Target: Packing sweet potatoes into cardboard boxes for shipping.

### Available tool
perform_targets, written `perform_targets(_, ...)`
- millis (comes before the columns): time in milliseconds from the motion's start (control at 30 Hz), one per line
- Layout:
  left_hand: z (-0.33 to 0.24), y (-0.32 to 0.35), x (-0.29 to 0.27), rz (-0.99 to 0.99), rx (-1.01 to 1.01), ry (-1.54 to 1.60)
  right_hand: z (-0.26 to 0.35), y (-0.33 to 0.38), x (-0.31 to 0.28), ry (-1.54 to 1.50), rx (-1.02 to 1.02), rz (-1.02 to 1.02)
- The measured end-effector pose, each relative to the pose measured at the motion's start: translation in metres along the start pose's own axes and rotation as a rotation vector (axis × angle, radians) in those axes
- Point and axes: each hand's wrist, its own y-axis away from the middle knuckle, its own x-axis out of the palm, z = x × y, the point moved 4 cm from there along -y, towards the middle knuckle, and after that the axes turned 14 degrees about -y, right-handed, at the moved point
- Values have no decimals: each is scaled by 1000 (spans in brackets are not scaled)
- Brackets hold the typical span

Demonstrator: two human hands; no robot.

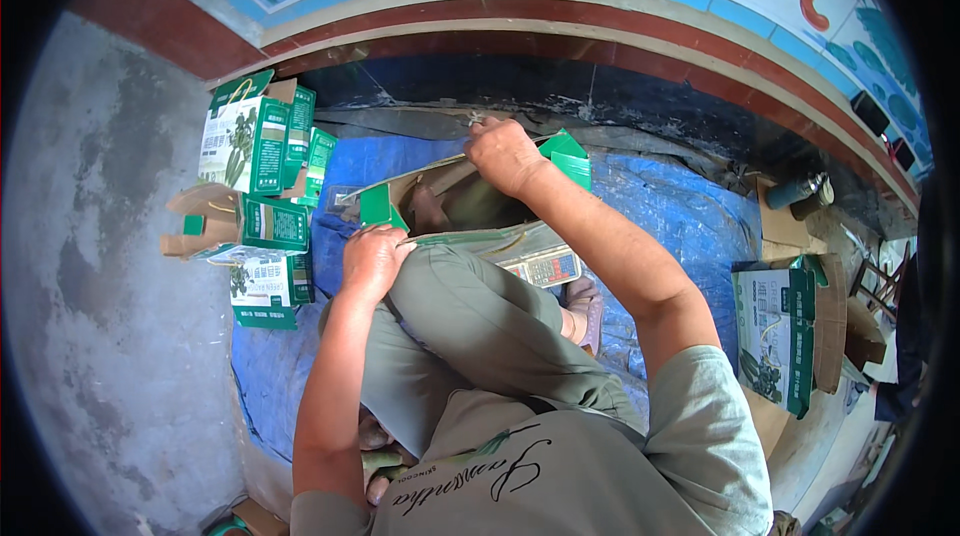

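An open cardboard carton (540, 268) with green end flaps stands in front of my knees, its top facing up. Long, rounded brownish and greenish things (430, 211) lie inside, mostly in shadow; they look like radishes. My left hand (372, 258) is closed on the carton's near left corner, beside the left green flap (378, 205). Over the carton's far side reaches my right hand (507, 158), its fingers pinched together around something small and pale that I cannot make out. The right green flap (567, 160) stands up just beyond my right wrist.
Several green-and-white cartons (245, 144) are piled at the left, some with flaps open. Another such carton (775, 331) stands at the right. A blue tarp (680, 226) covers the floor. Along the far side runs a dark wall base (560, 86). Bottles (795, 193) stand at the right.
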Motion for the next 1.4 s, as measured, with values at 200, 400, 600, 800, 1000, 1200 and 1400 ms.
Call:
perform_targets(200,-38,-16,-25,-84,110,9,-29,53,-37,-107,14,-188)
perform_targets(400,-114,-47,-67,-216,394,74,-78,160,-104,-207,311,-360)
perform_targets(600,-219,-69,-52,-351,730,226,-95,288,-149,-34,611,-373)
perform_targets(800,-349,-56,8,-344,881,278,-114,443,-161,172,903,-191)
perform_targets(1000,-400,-41,17,-246,847,312,-112,568,-138,314,1244,49)
perform_targets(1200,-264,-92,-44,-285,507,519,-113,604,-122,333,1401,139)
perform_targets(1400,-126,-81,-40,-451,14,589,-140,469,-133,258,1120,-131)
